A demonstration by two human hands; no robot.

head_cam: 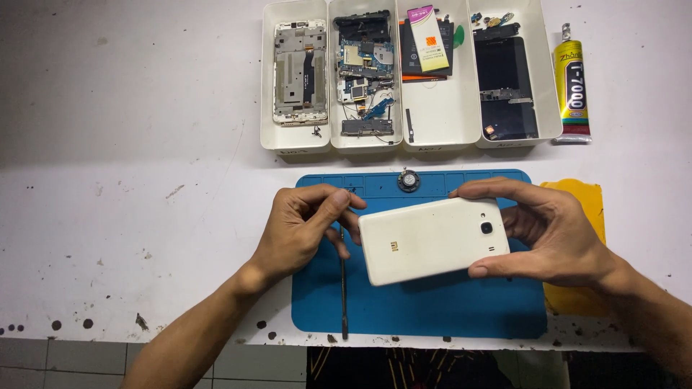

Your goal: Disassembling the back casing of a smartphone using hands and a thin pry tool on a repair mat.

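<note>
Phone: white smartphone (431, 240), back up, held above blue repair mat (432, 306).
Right hand (555, 234): gripping phone's camera end.
Left hand (306, 227): fingers pinched at phone's opposite edge; thin metal tool (344, 288) beneath.
Behind: white parts trays (440, 115), glue tube (571, 90).

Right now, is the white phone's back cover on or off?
On. The white phone is held over the blue mat by the right hand, its unbroken white back with the camera lens facing up; no internals show.
</note>
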